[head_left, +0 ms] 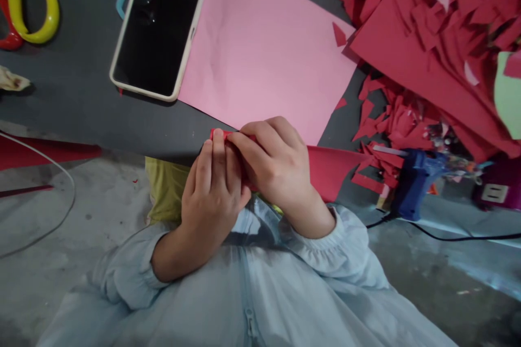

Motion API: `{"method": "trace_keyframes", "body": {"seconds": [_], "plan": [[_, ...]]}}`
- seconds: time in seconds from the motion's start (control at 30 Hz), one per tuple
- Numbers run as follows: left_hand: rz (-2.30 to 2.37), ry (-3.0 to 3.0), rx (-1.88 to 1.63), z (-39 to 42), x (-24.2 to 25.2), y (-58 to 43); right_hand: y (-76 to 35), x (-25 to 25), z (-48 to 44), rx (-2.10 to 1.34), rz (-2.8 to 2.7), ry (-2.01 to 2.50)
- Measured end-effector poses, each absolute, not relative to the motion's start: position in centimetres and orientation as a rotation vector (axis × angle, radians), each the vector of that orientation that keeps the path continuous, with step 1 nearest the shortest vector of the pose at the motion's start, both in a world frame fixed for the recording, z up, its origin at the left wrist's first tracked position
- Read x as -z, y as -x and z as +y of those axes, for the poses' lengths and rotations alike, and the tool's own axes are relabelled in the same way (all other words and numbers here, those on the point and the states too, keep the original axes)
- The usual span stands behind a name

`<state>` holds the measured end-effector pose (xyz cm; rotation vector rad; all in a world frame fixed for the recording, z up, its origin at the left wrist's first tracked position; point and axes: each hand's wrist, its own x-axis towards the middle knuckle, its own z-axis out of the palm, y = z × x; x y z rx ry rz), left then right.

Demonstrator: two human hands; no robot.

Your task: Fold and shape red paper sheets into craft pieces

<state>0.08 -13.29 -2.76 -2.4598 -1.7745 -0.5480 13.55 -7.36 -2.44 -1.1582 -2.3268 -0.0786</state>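
At the far left, yellow-and-red scissors are lying on the dark grey tabletop, only their handles showing. A small blue piece is resting just beside a smartphone, which is lying screen up and overlapping a pink paper sheet. Below the sheet, at the table's near edge, the left hand is holding red paper, its fingers lying close together over it. The right hand is touching the left and pinching the same paper, thumb hidden. Past the right wrist, a red sheet is extending along the edge; whether it is joining the held paper, I cannot tell. Farther right, red paper scraps are heaping up, and a blue glue gun is lying near them, its black cord trailing off rightward.
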Motion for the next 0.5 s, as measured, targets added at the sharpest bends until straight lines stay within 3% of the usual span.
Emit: {"method": "trace_keyframes", "body": {"seconds": [0.5], "plan": [[-1.671, 2.432, 0.382, -12.9, 2.5, 0.0, -19.0, 1.0, -9.4, 0.362, -2.385, 1.265]]}}
